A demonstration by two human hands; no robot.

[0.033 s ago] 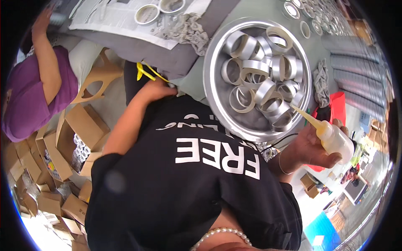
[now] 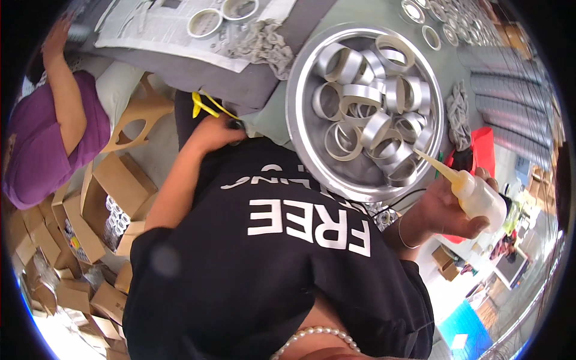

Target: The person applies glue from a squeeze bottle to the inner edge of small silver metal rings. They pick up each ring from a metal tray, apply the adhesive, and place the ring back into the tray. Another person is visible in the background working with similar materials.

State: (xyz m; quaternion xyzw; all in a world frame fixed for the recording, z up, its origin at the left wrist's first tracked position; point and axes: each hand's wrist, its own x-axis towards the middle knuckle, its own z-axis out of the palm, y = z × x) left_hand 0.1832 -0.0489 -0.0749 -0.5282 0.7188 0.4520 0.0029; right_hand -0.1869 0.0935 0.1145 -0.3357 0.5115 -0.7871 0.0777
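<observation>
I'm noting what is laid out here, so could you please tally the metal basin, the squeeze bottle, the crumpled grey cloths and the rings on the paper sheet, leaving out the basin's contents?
Metal basin: 1
Squeeze bottle, in the right hand: 1
Crumpled grey cloths: 2
Rings on the paper sheet: 2
Total: 6

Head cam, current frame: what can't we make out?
All in the head view:
- Small dark object at the left hand: too small to identify, partly covered by fingers.
- Translucent white squeeze bottle with yellowish nozzle: part of its side hidden by the right hand.
- Lower shiny silver rings in the round metal basin: covered by upper ones, exact count unclear.
- Co-worker's hand: blurred near the rim.
</observation>
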